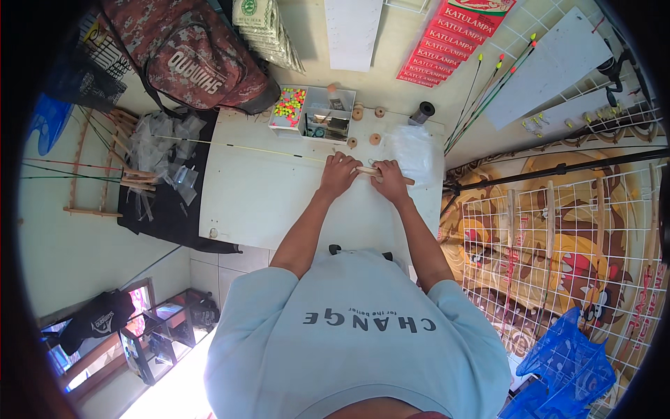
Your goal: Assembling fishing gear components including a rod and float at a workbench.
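So both hands are up near the far edge of the white table [265,202], with the left hand [339,174] and the right hand [389,180] each curled tight around the same short wooden handle [368,170], which lies flat across the tabletop between them with its tip poking out past the right hand. A long thin yellowish rod [237,147] runs off to the left from the left hand, and just behind the hands sit a few little wooden spools [375,139], a clear compartment box [326,112], a tray of bright beads [288,106], and a crumpled clear plastic bag [413,150] right beside the right hand.
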The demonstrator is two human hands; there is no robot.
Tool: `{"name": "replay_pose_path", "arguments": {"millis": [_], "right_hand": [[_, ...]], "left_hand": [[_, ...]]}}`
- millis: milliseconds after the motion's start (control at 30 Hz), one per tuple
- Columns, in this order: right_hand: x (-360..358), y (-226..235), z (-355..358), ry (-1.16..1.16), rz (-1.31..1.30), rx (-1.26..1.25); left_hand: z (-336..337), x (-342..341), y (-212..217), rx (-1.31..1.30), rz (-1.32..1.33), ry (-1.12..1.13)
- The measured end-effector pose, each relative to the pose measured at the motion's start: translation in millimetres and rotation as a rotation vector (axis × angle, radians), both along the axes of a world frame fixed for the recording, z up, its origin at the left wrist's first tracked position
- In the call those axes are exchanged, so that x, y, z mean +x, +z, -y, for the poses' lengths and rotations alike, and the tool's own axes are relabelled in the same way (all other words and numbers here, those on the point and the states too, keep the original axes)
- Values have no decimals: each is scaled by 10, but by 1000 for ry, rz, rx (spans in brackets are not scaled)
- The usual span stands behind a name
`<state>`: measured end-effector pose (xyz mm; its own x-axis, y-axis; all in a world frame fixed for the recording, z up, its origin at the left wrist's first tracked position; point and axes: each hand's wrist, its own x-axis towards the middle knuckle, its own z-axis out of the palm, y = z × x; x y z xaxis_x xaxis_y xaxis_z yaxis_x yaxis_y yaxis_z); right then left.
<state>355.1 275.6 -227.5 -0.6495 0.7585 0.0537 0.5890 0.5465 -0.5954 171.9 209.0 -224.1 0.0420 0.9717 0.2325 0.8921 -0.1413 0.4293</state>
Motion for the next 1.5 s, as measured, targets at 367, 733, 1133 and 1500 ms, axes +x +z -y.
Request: {"name": "replay_pose_path", "arguments": {"millis": [367,733,1133,1500], "right_hand": [[-54,26,-57,0,-136,-11],[-124,-73,14,50,-105,-98],[-169,-59,20,39,-107,-56],[-128,-137,95,19,-129,28]], "left_hand": [[-39,-39,33,-65,14,-10],[-28,-85,-17,-172,4,-1],[-33,17,62,-189,-72,22],[-35,10,-6,-167,-79,22]]}}
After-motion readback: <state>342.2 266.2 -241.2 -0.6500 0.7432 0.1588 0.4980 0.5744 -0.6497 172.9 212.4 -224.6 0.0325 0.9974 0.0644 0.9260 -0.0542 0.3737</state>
